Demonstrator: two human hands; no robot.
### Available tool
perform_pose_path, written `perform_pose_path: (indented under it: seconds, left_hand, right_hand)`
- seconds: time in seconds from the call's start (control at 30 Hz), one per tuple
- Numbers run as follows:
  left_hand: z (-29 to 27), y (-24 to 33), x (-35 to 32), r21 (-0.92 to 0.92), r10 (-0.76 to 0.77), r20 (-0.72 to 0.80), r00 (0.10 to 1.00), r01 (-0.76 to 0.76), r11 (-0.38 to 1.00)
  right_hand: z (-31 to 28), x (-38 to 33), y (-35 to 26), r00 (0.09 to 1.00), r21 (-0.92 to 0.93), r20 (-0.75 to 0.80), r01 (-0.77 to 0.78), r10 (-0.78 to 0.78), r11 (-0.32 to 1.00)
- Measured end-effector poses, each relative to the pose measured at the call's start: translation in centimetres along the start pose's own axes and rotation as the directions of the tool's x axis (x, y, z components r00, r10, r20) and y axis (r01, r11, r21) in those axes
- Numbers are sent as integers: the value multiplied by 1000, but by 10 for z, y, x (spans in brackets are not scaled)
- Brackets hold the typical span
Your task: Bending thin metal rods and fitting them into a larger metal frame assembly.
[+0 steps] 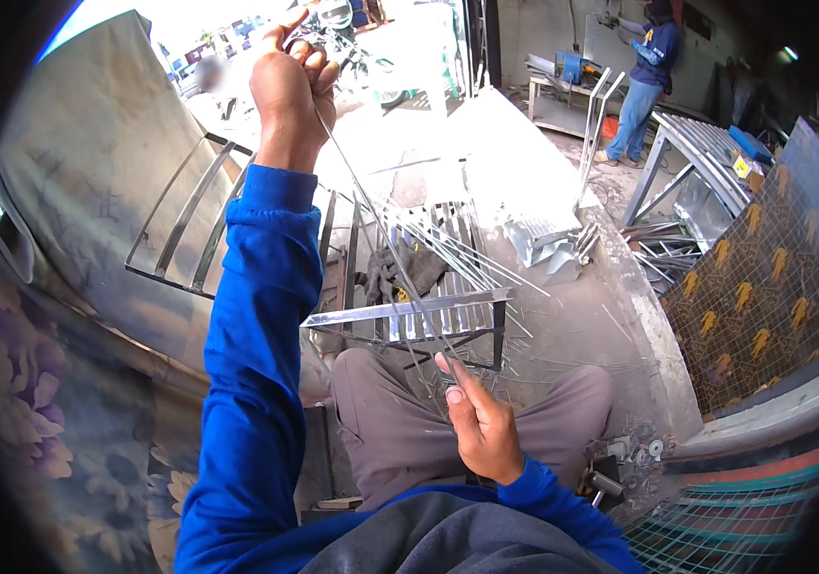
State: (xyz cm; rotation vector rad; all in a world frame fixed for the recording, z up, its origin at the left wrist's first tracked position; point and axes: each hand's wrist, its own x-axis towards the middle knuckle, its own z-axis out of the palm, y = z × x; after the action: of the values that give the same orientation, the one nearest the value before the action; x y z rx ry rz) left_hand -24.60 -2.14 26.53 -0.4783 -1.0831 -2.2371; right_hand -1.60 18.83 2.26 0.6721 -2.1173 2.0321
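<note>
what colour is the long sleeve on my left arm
The long fabric sleeve is bright blue; head view.

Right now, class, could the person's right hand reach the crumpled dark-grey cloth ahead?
Probably not freely: the right hand holds a long, thin grey rod, and a flat silver bar lies before the cloth.

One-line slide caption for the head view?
Raised left hand and lower right hand holding a thin rod, with a slatted metal frame in front.
</note>
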Motion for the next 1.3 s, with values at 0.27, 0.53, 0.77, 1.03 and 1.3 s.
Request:
perform_pose_path:
  seconds: [0.27,0.53,0.77,1.03,1.3]
  left_hand:
    - [11,-12,-3,136,-193,189,963,169,976]
    - [-4,-17,-1,72,-126,72,989,121,990]
    - [9,-21,-15,56,-132,43,990,130,990]
    - [-7,-46,-72,79,-214,20,977,212,974]
    - [3,-29,-78,99,-14,174,985,-4,995]
  right_hand:
    - [27,-10,4,977,-41,100,193,-189,980]
    - [16,-13,-1,992,102,6,-127,127,987]
    - [-3,-27,3,812,312,298,-580,503,752]
    - [-11,-26,14,745,471,340,-663,574,582]
    - [-5,-33,14,817,345,241,-576,523,741]
